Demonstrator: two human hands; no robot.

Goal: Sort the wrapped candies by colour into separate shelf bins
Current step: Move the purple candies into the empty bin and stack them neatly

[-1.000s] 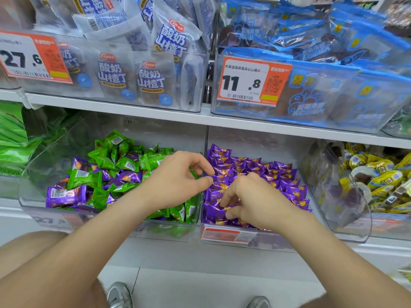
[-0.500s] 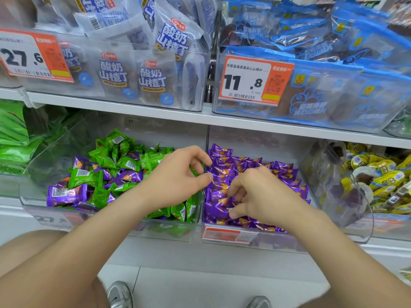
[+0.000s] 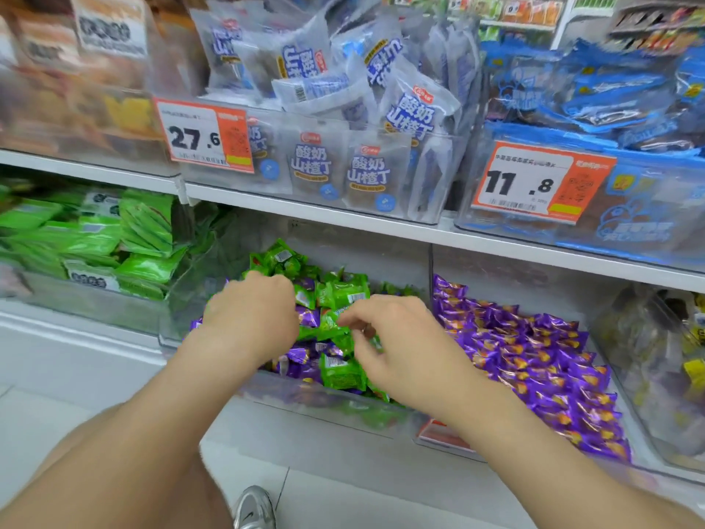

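Both left hand (image 3: 250,318) and right hand (image 3: 396,345) curl near front edge of mixed bin (image 3: 297,405), grips unreadable. Hasty snatch could lift green candies (image 3: 345,292) alongside purple candies (image 3: 307,316)

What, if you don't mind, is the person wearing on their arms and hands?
Nothing visible: the left hand and right hand are ungloved, the left forearm and right forearm bare with no sleeve in frame, and neither wrist carries a watch or band. Blur hides any ring.
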